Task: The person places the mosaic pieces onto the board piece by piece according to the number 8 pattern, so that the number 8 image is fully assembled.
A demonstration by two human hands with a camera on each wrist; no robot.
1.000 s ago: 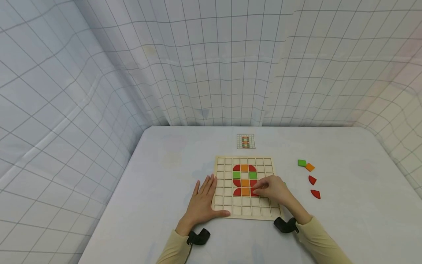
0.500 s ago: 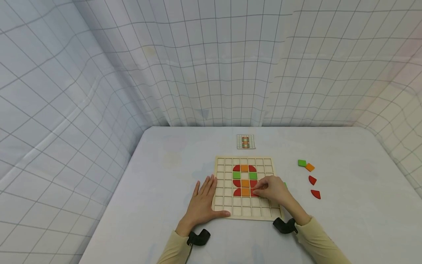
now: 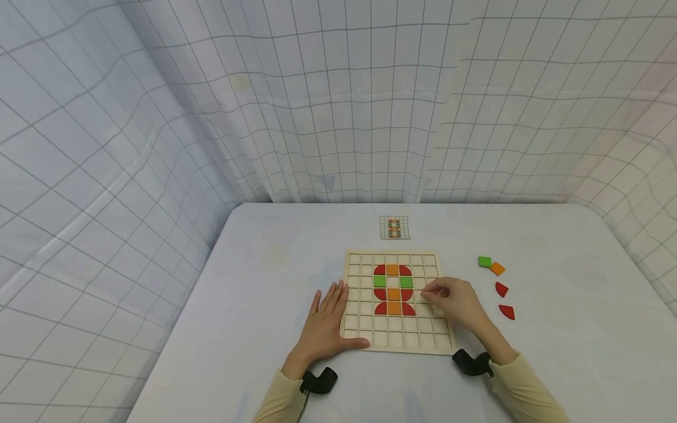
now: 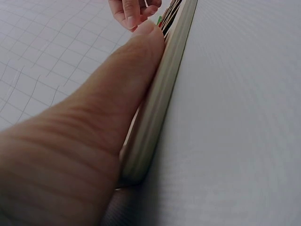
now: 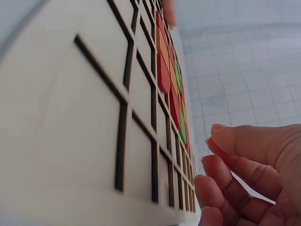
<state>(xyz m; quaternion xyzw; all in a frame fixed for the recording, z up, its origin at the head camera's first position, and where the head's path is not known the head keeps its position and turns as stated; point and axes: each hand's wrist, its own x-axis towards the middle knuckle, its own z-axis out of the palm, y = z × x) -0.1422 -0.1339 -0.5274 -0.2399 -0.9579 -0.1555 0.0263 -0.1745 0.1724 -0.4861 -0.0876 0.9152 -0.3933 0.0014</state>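
Observation:
A pale wooden grid board (image 3: 365, 338) lies on the white table. Red quarter-round pieces (image 3: 408, 309), orange squares (image 3: 394, 308) and green squares (image 3: 406, 282) fill cells in its middle columns. Along the board's left edge my left hand (image 3: 321, 332) is spread flat, thumb over the near rim. My right hand (image 3: 457, 301) hovers above the right side of the board, thumb and index tips close together with nothing visible between them. The right wrist view shows that hand's (image 5: 254, 174) other fingers loosely bent, apart from the grid.
Behind the board lies a small pattern card (image 3: 394, 227). To the right are a loose green square (image 3: 485, 262), an orange square (image 3: 497, 268) and two red quarter-rounds (image 3: 506, 312). White gridded curtains (image 3: 338, 117) stand around the table.
My right hand has let go of the lower right red quarter-round, which now lies fully visible in its cell, and has moved up and to the right. My left hand has stayed still.

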